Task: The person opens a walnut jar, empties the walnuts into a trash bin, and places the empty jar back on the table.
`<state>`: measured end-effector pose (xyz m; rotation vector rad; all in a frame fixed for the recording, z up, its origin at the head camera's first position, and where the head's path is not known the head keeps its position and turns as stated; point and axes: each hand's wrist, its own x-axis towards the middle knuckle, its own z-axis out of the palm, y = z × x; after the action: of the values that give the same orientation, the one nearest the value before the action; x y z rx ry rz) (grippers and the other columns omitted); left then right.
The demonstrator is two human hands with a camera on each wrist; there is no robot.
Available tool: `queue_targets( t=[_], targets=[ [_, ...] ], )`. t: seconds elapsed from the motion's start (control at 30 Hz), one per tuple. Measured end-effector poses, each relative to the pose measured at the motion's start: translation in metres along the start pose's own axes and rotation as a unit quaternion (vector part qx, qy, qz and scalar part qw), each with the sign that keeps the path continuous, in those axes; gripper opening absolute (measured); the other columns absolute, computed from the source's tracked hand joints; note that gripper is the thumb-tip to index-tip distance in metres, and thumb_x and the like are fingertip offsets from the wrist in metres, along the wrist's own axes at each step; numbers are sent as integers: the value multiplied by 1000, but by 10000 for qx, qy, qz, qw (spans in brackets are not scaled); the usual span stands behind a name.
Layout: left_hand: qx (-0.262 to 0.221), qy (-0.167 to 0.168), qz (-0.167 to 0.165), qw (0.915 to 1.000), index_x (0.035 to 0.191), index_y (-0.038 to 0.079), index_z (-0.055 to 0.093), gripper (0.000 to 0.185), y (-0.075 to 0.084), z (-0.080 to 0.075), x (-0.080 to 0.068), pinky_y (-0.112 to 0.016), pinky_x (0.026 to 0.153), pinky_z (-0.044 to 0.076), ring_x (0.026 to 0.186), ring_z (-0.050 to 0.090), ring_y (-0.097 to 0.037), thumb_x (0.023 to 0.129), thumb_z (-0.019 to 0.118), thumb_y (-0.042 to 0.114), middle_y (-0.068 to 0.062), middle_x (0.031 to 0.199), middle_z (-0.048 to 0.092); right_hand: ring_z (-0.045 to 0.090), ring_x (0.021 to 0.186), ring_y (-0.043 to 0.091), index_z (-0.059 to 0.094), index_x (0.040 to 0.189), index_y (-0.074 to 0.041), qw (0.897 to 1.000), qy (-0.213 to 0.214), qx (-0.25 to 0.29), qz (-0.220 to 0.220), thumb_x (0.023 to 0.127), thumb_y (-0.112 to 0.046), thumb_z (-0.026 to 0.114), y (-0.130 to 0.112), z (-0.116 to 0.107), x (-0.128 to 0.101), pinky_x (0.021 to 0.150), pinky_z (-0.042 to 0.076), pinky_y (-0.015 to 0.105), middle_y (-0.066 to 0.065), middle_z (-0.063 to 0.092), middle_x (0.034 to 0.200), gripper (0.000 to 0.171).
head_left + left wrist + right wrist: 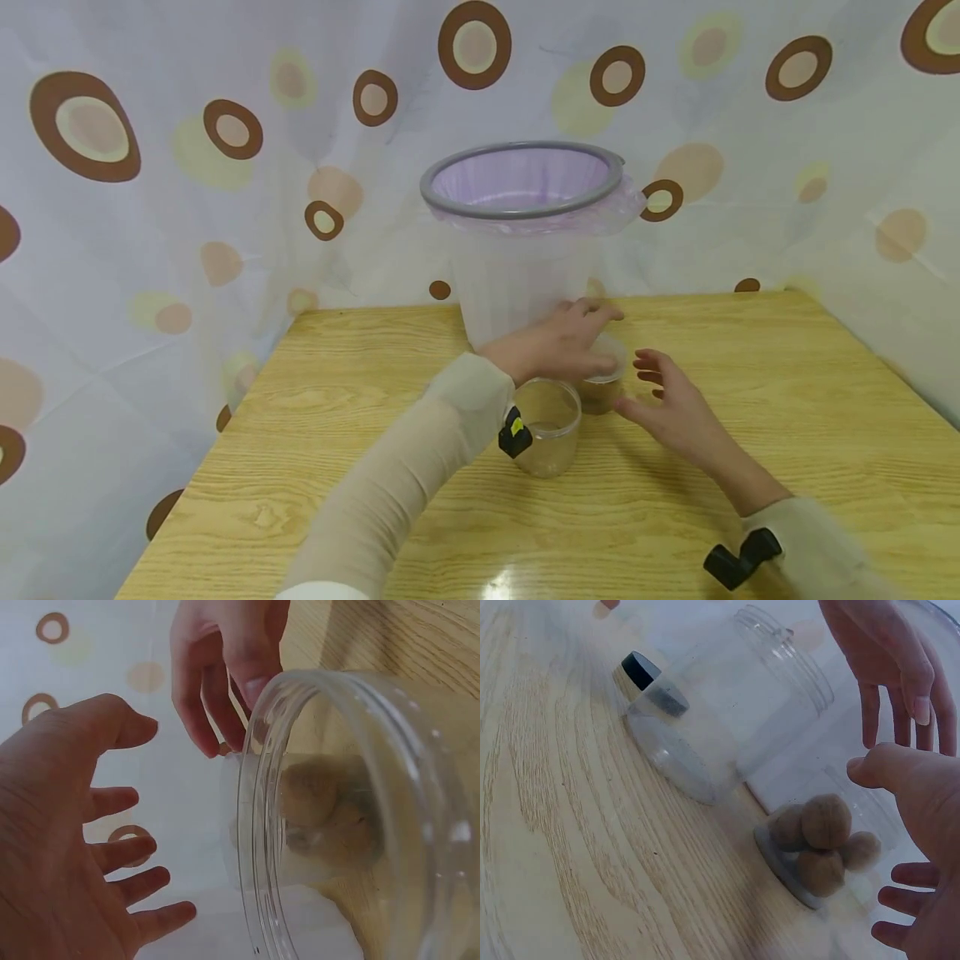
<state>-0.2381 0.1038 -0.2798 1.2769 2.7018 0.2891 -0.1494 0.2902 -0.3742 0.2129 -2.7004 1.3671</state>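
Two clear jars stand close together on the wooden table. In the nearer jar (551,450), open-topped, I see no contents. Several round brown balls, resembling walnuts (825,823), fill the bottom of the jar behind it (602,392). My left hand (562,342) is over the far jar in the head view, its fingers extended and apart. To the right of that jar, my right hand (671,408) faces it with loosely bent fingers and the thumb apart. Neither hand grips anything; a gap shows between the right fingers and the jar.
Behind the jars stands a tall whitish bin (495,275) with a grey rim and purple liner. The wooden table (360,375) meets a patterned cloth (247,200) at the back. A small dark-ended object (641,671) lies beyond the nearer jar in the right wrist view.
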Motion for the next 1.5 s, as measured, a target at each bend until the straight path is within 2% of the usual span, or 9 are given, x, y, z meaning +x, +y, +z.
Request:
queue_targets(
  t=[0.13, 0.3, 0.53, 0.73, 0.9, 1.07, 1.17, 1.33, 1.5],
  targets=[
    [-15, -282, -113, 9995, 155, 27, 28, 69, 2, 2, 6, -40, 114, 37, 143, 35, -27, 94, 55, 42, -2, 160, 29, 36, 137, 48, 20, 153, 4, 9999, -18, -20, 98, 92, -34, 70, 5, 6, 5, 108, 33, 64, 30, 34, 151, 87],
    [263, -597, -239, 9976, 157, 27, 24, 73, 5, 5, 15, -37, 116, 35, 143, 34, -27, 94, 56, 45, -3, 160, 28, 38, 137, 47, 20, 153, 3, 9999, 36, -32, 92, 89, -36, 73, 8, 13, 12, 107, 35, 64, 28, 34, 152, 92],
    [519, -840, -422, 9942, 157, 27, 22, 73, 7, 10, 21, -35, 113, 38, 141, 36, -26, 95, 55, 45, -5, 159, 29, 35, 139, 44, 18, 154, 1, 9994, -26, 207, 262, 89, -39, 73, 9, 22, 22, 111, 33, 62, 27, 34, 153, 95],
    [859, -926, -247, 9917, 154, 24, 29, 67, 7, 17, 23, -28, 106, 39, 130, 44, -21, 96, 55, 46, -7, 150, 39, 38, 139, 42, 13, 156, 0, 9988, -97, 254, 396, 88, -44, 73, 15, 29, 31, 109, 36, 60, 25, 35, 153, 101],
    [947, -928, -211, 9909, 151, 24, 34, 62, 6, 20, 22, -27, 99, 43, 119, 47, -21, 97, 58, 43, -7, 144, 44, 40, 138, 42, 13, 155, -1, 9988, -40, 279, 397, 89, -44, 72, 20, 34, 35, 109, 37, 59, 25, 37, 152, 99],
    [1208, -961, 30, 9880, 151, 22, 36, 58, 4, 20, 22, -28, 107, 39, 130, 43, -23, 100, 56, 39, -6, 150, 39, 41, 137, 43, 17, 154, -1, 9991, 138, 189, 355, 89, -46, 70, 22, 36, 36, 109, 36, 59, 26, 39, 151, 95],
    [1415, -918, 227, 9854, 151, 19, 36, 58, 2, 19, 23, -29, 110, 36, 135, 41, -22, 100, 54, 40, -2, 153, 37, 46, 134, 41, 20, 153, 0, 9991, 233, 127, 339, 89, -47, 70, 22, 35, 36, 106, 41, 57, 26, 43, 148, 93],
    [1256, -599, 365, 9896, 152, 14, 33, 65, 1, 17, 26, -30, 113, 33, 139, 40, -20, 98, 58, 41, -3, 154, 39, 45, 133, 41, 17, 155, -1, 9992, 269, 194, 223, 93, -38, 68, 17, 28, 34, 104, 43, 57, 25, 42, 148, 88],
    [656, -364, 353, 9966, 153, 17, 32, 68, 0, 10, 22, -32, 117, 28, 142, 37, -22, 96, 60, 42, -8, 155, 38, 42, 134, 42, 19, 156, -4, 9988, 488, 79, 16, 92, -35, 69, 8, 18, 29, 104, 39, 61, 24, 41, 149, 87]
  ],
)
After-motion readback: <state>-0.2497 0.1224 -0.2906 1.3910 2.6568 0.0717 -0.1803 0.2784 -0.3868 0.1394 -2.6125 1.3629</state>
